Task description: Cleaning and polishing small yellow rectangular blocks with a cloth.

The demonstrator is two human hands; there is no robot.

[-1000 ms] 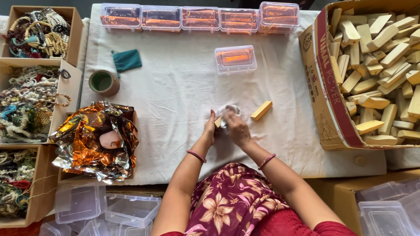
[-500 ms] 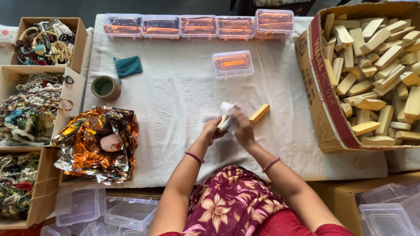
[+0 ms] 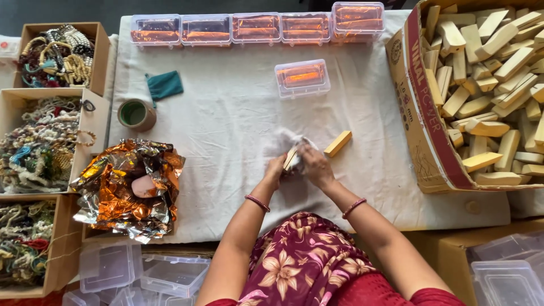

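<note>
Centre frame: a wooden block (image 3: 290,158) is being wrapped/wiped in white cloth (image 3: 281,141), gripped by left hand (image 3: 276,168) & right hand (image 3: 315,166). Judged mid-step; a firm, steady grip seems needed next.

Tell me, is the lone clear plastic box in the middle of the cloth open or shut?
Shut. The clear plastic box has its lid sitting flat on top, with orange foil showing through it. It lies apart from both hands.
</note>
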